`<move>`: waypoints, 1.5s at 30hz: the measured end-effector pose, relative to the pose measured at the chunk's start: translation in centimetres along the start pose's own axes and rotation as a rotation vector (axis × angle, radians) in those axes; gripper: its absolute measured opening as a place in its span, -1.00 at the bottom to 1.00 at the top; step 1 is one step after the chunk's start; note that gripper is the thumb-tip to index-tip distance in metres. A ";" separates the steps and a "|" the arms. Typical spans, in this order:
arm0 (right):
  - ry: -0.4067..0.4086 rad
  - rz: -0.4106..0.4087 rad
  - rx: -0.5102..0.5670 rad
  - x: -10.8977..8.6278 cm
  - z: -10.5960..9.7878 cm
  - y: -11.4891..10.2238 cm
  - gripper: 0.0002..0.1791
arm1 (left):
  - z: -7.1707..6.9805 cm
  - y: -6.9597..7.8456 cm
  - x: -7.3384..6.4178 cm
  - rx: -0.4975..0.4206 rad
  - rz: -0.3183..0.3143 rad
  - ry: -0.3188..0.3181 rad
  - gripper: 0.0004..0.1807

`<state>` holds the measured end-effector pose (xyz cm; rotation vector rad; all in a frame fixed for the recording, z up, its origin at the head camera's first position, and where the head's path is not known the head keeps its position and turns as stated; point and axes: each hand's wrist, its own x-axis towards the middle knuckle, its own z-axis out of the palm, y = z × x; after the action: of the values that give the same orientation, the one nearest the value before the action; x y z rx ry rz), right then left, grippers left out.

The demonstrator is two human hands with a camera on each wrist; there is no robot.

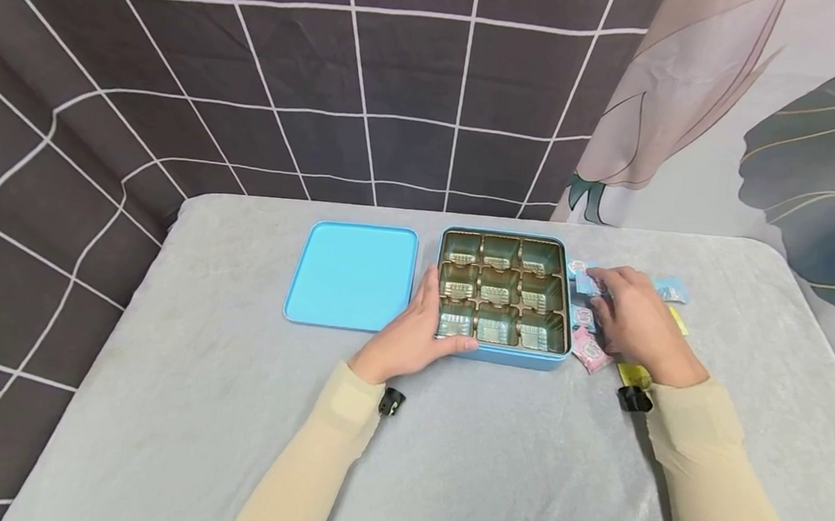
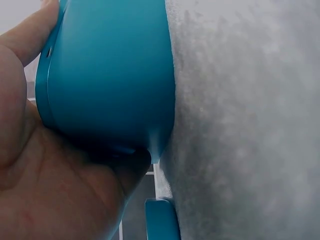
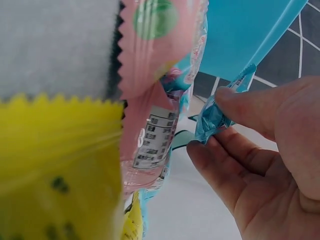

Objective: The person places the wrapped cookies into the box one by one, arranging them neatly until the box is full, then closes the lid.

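A light-blue tin (image 1: pixel 513 356) with a gold plastic tray (image 1: pixel 498 301) divided into several square compartments stands on the table. At its front left corner, my left hand (image 1: pixel 415 330) holds the tin, fingers along the left side and thumb over the front rim. The left wrist view shows the palm against the tin's wall (image 2: pixel 110 75). My right hand (image 3: pixel 265 150) pinches a blue wrapped candy (image 3: pixel 212 117) between thumb and fingertips, just right of the tin. Beside that hand lie wrapped candies: pink (image 1: pixel 590 351), blue (image 1: pixel 584 317) and yellow (image 1: pixel 633 376), some partly hidden beneath it.
A flat light-blue lid (image 1: pixel 353 276) lies left of the tin. Another blue candy packet (image 1: pixel 671 289) lies beyond the right hand. Grey cloth covers the table (image 1: pixel 192 406). A dark curtain with white grid lines (image 1: pixel 293 63) hangs behind it.
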<state>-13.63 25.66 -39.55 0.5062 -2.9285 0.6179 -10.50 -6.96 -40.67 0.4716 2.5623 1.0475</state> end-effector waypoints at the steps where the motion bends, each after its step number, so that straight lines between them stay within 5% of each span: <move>1: 0.007 -0.004 0.000 0.1 0.0 0.0 -0.57 | 0.0 0.0 0.0 -0.002 0.000 0.000 0.35; 25: 0.152 -0.073 0.045 1.3 -0.7 -1.5 -0.57 | 0.0 -0.2 -0.1 -0.009 0.027 0.009 0.34; 45: 0.137 -0.108 0.060 3.0 -1.5 -2.7 -0.66 | 0.0 -0.1 -0.1 -0.015 0.028 0.002 0.33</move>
<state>-15.48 23.08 -36.69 0.5994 -2.7416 0.6985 -10.47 -7.05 -40.77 0.5036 2.5548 1.0762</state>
